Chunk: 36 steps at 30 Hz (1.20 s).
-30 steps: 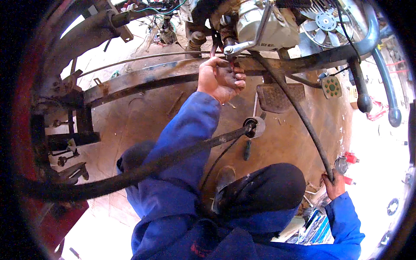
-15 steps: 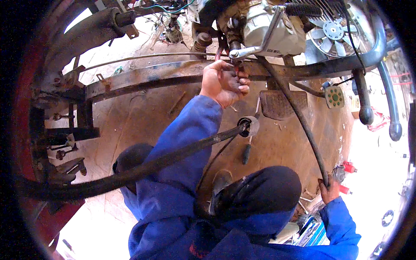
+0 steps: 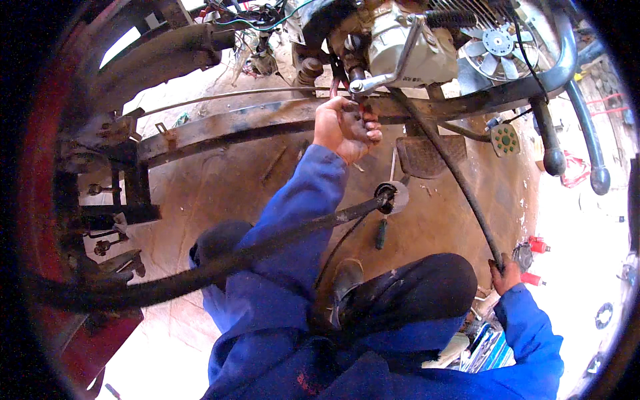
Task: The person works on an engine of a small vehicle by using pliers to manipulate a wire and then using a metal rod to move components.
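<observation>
My left hand [image 3: 347, 131], its palm darkened with grease, is closed around a red-handled tool [image 3: 335, 87] under the engine [image 3: 407, 50]. The tool's far end is hidden among the engine parts, so I cannot tell its exact kind. Lower right, my right hand [image 3: 507, 274] grips the lower end of a long dark bar [image 3: 457, 177]. That bar slants up to the left, its upper end meeting the underside of the engine. A silver crank lever [image 3: 403, 59] with a ribbed black rubber end sits against the engine, just above my left hand.
A brown metal frame rail [image 3: 227, 127] crosses behind my left hand. Over my left forearm runs a thick black tube [image 3: 267, 250] with a round grey end. A screwdriver [image 3: 381, 235] lies on the floor. Pedals [image 3: 505, 140], a fan [image 3: 498, 43] and blue-grey tubing [image 3: 587, 127] stand right.
The whole view has shifted a little. Both hands keep their holds, and the bar and red-handled tool show no clear movement of their own.
</observation>
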Available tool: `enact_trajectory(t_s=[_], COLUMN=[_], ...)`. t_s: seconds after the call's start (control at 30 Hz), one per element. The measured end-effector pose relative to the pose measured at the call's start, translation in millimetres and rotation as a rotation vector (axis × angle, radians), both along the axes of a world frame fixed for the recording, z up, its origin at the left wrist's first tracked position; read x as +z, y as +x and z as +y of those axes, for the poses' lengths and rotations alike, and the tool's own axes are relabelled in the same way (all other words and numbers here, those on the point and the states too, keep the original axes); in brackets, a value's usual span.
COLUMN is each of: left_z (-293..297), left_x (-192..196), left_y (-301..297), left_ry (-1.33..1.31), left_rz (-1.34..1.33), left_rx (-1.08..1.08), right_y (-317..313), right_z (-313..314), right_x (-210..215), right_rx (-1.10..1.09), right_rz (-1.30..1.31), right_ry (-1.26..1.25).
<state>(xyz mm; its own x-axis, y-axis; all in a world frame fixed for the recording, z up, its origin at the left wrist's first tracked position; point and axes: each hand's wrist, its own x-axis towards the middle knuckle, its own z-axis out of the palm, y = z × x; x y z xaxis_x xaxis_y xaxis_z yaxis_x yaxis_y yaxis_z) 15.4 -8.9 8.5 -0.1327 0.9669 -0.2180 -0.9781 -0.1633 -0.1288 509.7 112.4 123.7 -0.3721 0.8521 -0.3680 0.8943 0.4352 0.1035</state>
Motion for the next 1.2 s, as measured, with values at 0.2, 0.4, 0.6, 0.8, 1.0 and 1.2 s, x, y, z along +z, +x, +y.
enact_trajectory(t_s=[0.2,0.4,0.6,0.8,1.0,1.2], left_z=[-8,-12,-5,-7,-9,-9], left_x=[-3,1,-6,-14,-8,-4], left_y=[2,5,-1,-2,1,-2], left_ry=[0.08,-0.026,0.072,0.109,0.087,0.087], left_rz=[-0.041,-0.006,-0.052,-0.075,-0.067,-0.041], left_rx=[0.018,0.032,0.008,0.008,-0.002,0.025], right_y=[-15,-13,-11,-36,11,-18], right_z=[-12,-7,-12,-18,-25,-10], right_x=[-6,12,-7,21,-36,10], right_rx=[0.126,0.029,-0.021,-0.015,0.416,0.103], right_rz=[0.05,0.147,-0.045,-0.008,0.103,-0.021], right_ry=[0.07,-0.033,0.051,-0.064,0.416,0.093])
